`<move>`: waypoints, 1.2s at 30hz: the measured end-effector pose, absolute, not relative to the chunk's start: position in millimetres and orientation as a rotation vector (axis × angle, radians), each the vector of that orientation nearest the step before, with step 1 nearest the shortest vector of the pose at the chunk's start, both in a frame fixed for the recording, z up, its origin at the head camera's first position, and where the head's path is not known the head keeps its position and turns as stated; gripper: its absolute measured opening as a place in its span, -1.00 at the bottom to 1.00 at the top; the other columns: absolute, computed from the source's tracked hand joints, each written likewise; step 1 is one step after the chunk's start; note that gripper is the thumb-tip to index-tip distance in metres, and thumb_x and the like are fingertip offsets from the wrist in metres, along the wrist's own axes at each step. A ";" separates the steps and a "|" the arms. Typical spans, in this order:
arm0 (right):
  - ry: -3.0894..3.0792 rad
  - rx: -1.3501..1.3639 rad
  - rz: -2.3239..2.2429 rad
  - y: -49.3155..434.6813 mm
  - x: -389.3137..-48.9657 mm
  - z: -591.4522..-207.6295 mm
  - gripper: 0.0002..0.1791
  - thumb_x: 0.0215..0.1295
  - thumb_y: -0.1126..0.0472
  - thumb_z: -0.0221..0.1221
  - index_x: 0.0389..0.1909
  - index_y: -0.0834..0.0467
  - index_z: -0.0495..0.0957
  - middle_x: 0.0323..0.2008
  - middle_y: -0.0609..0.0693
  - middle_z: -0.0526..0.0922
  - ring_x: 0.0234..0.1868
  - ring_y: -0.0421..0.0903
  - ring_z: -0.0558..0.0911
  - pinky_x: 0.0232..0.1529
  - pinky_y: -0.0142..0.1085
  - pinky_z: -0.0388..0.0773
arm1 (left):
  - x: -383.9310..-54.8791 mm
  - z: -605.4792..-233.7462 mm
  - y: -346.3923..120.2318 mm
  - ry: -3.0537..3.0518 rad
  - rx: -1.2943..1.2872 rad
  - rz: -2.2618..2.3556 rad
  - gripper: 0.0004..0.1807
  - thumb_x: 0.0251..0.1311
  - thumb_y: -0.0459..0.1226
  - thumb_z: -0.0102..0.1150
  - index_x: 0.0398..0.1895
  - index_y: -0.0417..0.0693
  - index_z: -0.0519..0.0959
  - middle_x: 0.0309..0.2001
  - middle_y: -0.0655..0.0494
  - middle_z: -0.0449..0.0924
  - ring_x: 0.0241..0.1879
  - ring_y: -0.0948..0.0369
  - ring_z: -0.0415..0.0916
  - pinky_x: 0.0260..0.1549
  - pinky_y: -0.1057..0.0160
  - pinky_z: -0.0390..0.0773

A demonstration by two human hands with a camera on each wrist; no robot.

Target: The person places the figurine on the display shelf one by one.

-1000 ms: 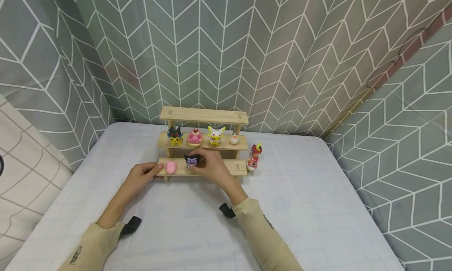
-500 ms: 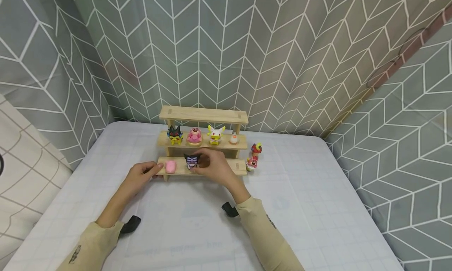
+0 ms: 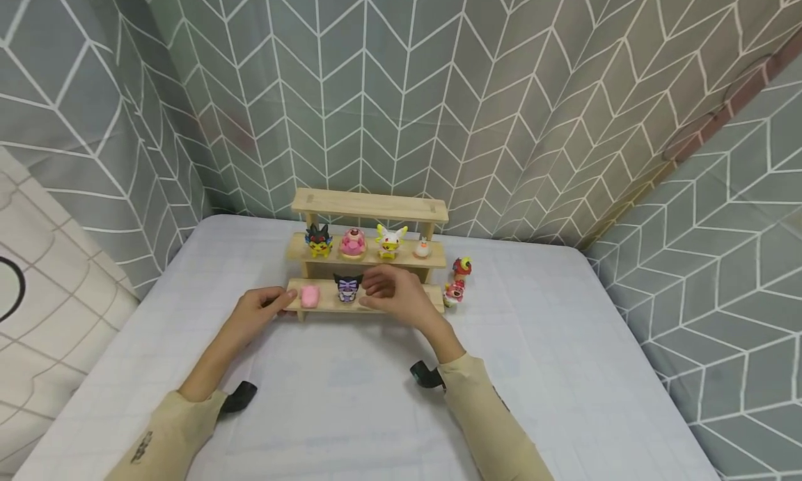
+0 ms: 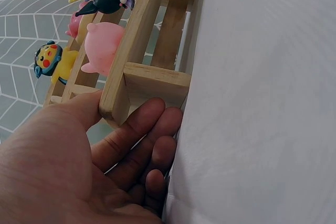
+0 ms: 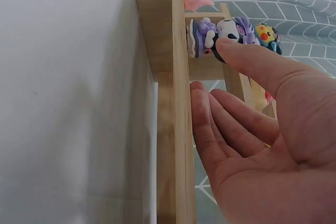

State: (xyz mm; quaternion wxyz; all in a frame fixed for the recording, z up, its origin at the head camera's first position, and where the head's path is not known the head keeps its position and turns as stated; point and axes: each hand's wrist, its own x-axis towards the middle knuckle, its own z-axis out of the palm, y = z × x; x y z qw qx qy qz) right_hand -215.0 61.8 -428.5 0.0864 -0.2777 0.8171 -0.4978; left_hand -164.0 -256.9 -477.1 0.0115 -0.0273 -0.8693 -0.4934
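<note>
A three-tier wooden display shelf (image 3: 370, 203) stands on the table. My left hand (image 3: 258, 308) holds the left end of its lowest board, thumb on the board's end and fingers curled underneath, as the left wrist view shows. On that board sit a pink figurine (image 3: 310, 296) and, to its right, a black-eared purple figurine (image 3: 347, 288). Just right of the purple figurine is my right hand (image 3: 401, 296), its thumb and fingers spread apart with nothing between them. In the right wrist view the thumb overlaps the purple figurine (image 5: 207, 32).
The middle board carries a yellow figurine with a dark hood (image 3: 319, 241), a pink bear-like one (image 3: 353, 244), a white-and-yellow one (image 3: 390, 242) and a small white one (image 3: 422, 248). Two red figurines, one behind (image 3: 462, 268) and one in front (image 3: 454, 294), stand right of the shelf.
The right hand has let go of the purple figurine and drawn slightly right, leaving it upright on the lowest board. The left hand stays at the shelf's end. The head view has shifted a little.
</note>
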 end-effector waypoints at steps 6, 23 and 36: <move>2.361 -0.842 -1.522 80.0 -205.1 -430.3 -0.52 0.33 0.29 0.43 0.22 0.30 0.58 0.05 0.18 0.74 0.06 0.11 0.74 0.09 -0.24 0.68 | -163.8 -478.4 -256.7 -2.714 -0.069 -1.530 -0.61 0.55 -0.04 0.17 -0.31 -0.17 0.67 -0.38 0.06 0.59 -0.30 0.26 0.42 -0.30 0.35 0.41; 2.434 -0.796 -1.527 188.1 -210.7 -411.1 -0.65 0.34 0.33 0.41 0.12 0.26 0.66 0.03 0.18 0.75 0.03 0.12 0.74 0.04 -0.29 0.69 | -164.8 -482.2 -257.8 -2.728 -0.072 -1.523 -0.56 0.54 0.02 0.17 -0.34 -0.17 0.62 -0.42 0.05 0.50 -0.33 0.26 0.38 -0.35 0.31 0.35; 2.688 -0.526 -1.621 253.3 -227.1 -407.1 -0.53 0.40 0.13 0.41 0.22 0.24 0.61 0.13 0.17 0.72 0.12 -0.06 0.71 0.09 -0.48 0.59 | -164.9 -481.9 -257.2 -2.727 -0.076 -1.495 -0.57 0.55 0.00 0.15 -0.37 -0.15 0.62 -0.42 0.07 0.51 -0.32 0.26 0.39 -0.34 0.32 0.36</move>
